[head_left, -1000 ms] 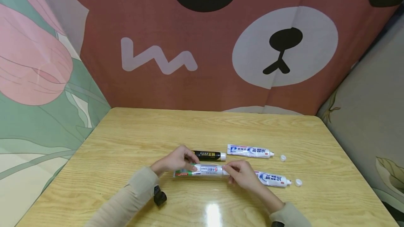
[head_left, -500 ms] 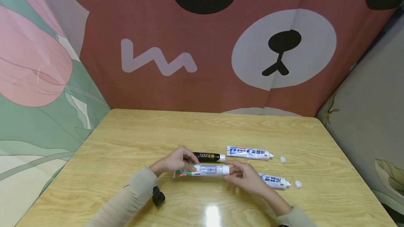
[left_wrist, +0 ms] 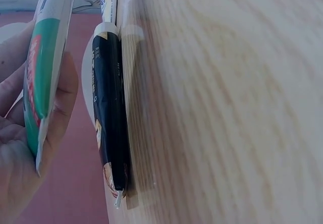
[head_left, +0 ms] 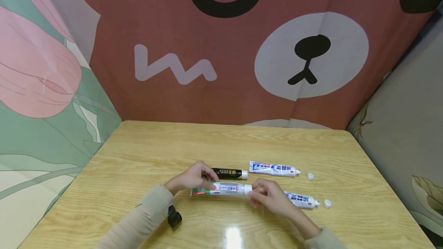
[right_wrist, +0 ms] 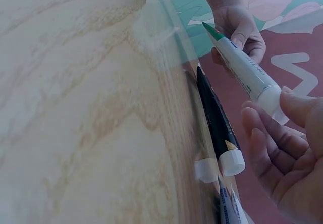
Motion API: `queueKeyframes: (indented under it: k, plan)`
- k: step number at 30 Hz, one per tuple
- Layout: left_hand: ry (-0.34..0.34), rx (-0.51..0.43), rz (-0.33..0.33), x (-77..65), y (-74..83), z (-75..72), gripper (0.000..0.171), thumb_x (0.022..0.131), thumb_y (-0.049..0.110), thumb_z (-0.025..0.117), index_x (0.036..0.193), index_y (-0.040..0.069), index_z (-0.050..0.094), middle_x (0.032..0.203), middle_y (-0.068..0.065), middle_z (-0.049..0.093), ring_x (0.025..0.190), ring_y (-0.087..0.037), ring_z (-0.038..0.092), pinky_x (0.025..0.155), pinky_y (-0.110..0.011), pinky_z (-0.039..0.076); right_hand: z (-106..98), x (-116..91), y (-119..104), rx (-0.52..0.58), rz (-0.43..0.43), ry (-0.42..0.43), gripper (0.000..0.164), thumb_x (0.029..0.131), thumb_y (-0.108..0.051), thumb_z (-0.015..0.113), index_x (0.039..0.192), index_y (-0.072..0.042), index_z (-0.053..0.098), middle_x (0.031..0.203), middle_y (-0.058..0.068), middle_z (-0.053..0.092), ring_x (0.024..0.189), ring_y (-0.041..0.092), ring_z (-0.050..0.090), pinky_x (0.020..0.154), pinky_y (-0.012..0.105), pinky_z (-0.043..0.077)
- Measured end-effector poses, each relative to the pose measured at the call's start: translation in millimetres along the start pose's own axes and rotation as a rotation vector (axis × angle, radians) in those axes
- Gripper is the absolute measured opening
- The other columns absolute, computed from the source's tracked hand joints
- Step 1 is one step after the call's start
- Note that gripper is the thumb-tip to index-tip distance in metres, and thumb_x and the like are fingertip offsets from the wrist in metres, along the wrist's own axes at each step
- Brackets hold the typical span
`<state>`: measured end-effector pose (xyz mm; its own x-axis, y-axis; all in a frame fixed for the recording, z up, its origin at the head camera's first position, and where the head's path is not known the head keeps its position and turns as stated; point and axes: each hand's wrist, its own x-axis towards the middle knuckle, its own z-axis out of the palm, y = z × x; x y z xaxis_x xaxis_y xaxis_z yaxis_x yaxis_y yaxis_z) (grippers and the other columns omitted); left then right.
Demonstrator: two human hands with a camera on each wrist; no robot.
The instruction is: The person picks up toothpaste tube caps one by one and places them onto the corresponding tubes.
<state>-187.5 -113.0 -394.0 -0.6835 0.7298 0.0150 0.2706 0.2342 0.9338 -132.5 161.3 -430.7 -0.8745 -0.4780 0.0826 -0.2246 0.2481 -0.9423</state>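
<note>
My left hand (head_left: 194, 176) grips a white and green toothpaste tube (head_left: 226, 188) near its flat green end, holding it lengthwise over the table. At the other end, my right hand (head_left: 271, 195) has thumb and fingertips at the white cap (right_wrist: 272, 103), which sits on the tube. Its fingers are curled in the right wrist view. Just behind lies a black toothpaste tube (head_left: 228, 173) with a white cap, its left end hidden by my left hand in the head view. Another white and blue toothpaste tube (head_left: 300, 200) lies partly hidden behind my right hand, its nozzle uncapped.
A second uncapped white and blue tube (head_left: 273, 168) lies farther back on the wooden table (head_left: 155, 141). Loose white caps lie right of the nozzles, one behind (head_left: 310, 176) and one nearer (head_left: 327, 203). A printed cloth (head_left: 221, 99) hangs along the table's back edge.
The right fingers were around the cap, then loosened and spread slightly, and now close in again at the cap's end. The left hand and its tube stay nearly still.
</note>
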Motion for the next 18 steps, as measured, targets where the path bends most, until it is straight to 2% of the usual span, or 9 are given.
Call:
queueKeyframes:
  k: [6, 12, 14, 18]
  plan:
    - [0.0, 0.009, -0.001, 0.3, 2.6, 1.4, 0.013, 0.074, -0.009, 0.067, 0.088, -0.011, 0.066, 0.077, -0.021, 0.064, 0.057, -0.01, 0.05, 0.053, -0.021, 0.044, 0.9, 0.3, 0.1, -0.07, 0.035, 0.008, 0.022, 0.092, -0.013, 0.053, 0.08, 0.005, 0.058, 0.062, 0.009, 0.062, 0.05, 0.012, 0.057, 0.046, 0.034, 0.05]
    - [-0.005, 0.02, 0.002, 2.2, 3.9, 2.3, 0.013, 0.075, -0.009, 0.067, 0.088, -0.01, 0.066, 0.077, -0.019, 0.064, 0.058, -0.011, 0.051, 0.053, -0.021, 0.044, -2.2, 1.1, 0.5, -0.124, 0.045, 0.008, 0.03, 0.095, -0.014, 0.049, 0.074, 0.006, 0.059, 0.06, 0.011, 0.062, 0.049, 0.017, 0.058, 0.046, 0.035, 0.05]
    - [-0.009, 0.02, 0.006, 2.9, 4.1, 2.4, 0.013, 0.075, -0.008, 0.067, 0.088, -0.01, 0.066, 0.077, -0.018, 0.064, 0.058, -0.011, 0.051, 0.053, -0.021, 0.044, -4.7, 0.3, 0.3, -0.135, 0.043, 0.009, 0.028, 0.094, -0.015, 0.05, 0.078, 0.005, 0.061, 0.061, 0.011, 0.062, 0.05, 0.018, 0.058, 0.047, 0.034, 0.05]
    - [-0.02, 0.012, 0.011, 3.1, 3.8, 1.5, 0.013, 0.075, -0.008, 0.067, 0.088, -0.011, 0.066, 0.078, -0.019, 0.064, 0.059, -0.012, 0.051, 0.054, -0.021, 0.044, -9.3, -2.0, 1.2, -0.138, 0.003, 0.02, 0.028, 0.089, -0.016, 0.058, 0.101, 0.009, 0.059, 0.066, 0.008, 0.064, 0.052, 0.016, 0.058, 0.048, 0.031, 0.05]
